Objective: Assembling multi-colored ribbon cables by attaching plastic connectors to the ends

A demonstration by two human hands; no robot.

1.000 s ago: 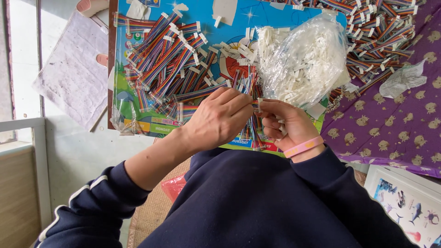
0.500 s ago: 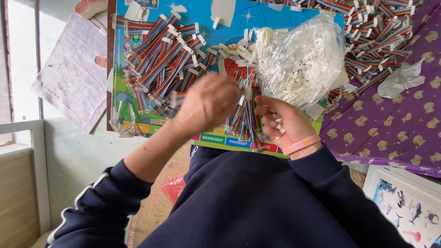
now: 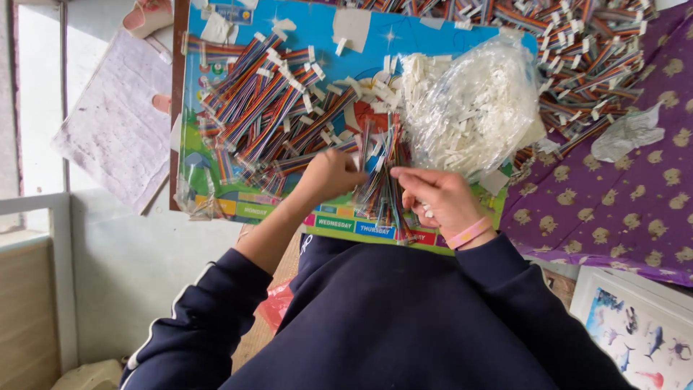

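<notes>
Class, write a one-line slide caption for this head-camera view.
Two hands, left and right, sort multicoloured ribbon cables on a colourful board.

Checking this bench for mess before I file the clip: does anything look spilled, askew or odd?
Mostly orderly. The clear bag of white connectors gapes open, with loose connectors scattered over the blue board among the ribbon cables. A crumpled plastic scrap lies on the purple cloth. Nothing looks damaged.

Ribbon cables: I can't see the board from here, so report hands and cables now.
Left hand on ribbon cables. Right hand pinching small white connectors. Clear bag of connectors just beyond the right hand.
</notes>
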